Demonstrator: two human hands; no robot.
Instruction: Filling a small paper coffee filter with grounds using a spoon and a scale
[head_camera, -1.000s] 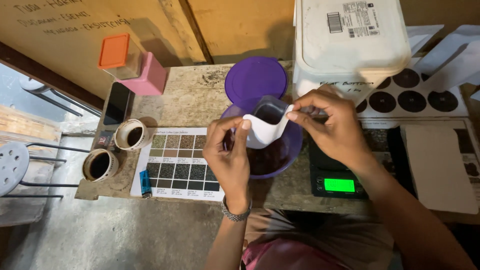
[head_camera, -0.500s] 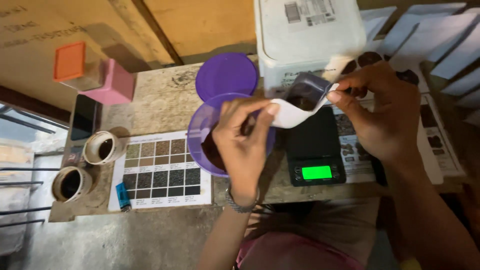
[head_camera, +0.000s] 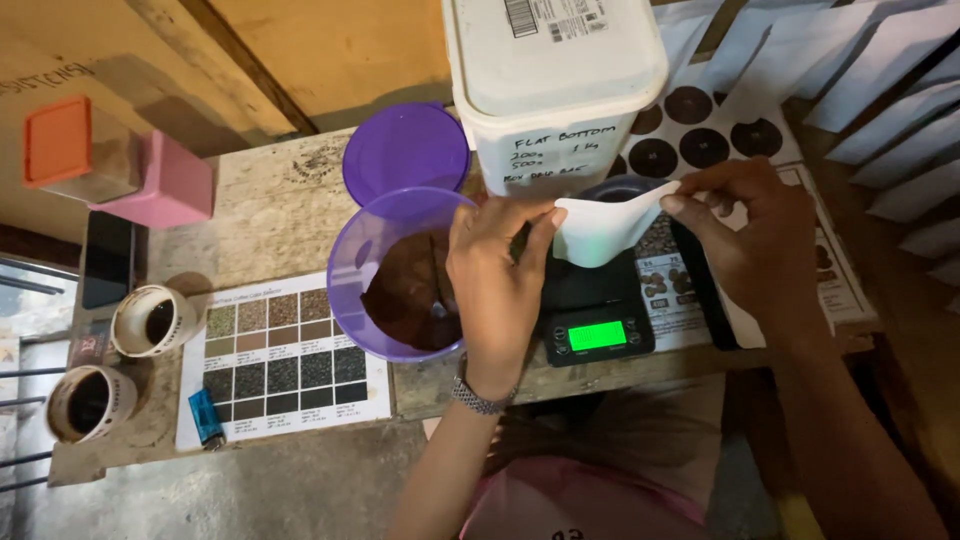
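Both hands hold a white paper filter (head_camera: 600, 228) spread open above a small black digital scale (head_camera: 597, 318) with a lit green display. My left hand (head_camera: 497, 275) pinches the filter's left edge, and my right hand (head_camera: 745, 235) pinches its right edge. Just left of my left hand stands a purple plastic tub (head_camera: 372, 262) with dark brown ground coffee and a spoon in it. Its purple lid (head_camera: 404, 152) lies behind it on the table.
A big white lidded bucket (head_camera: 555, 85) stands behind the scale. A colour chart sheet (head_camera: 285, 350) and a blue lighter (head_camera: 206, 418) lie at the front left, beside two cups (head_camera: 150, 322) of dark liquid. A pink box (head_camera: 175, 185) and orange-lidded jar (head_camera: 75, 150) sit far left.
Both hands have carried the white filter rightward, from over the purple tub to over the black scale. The view has shifted too.
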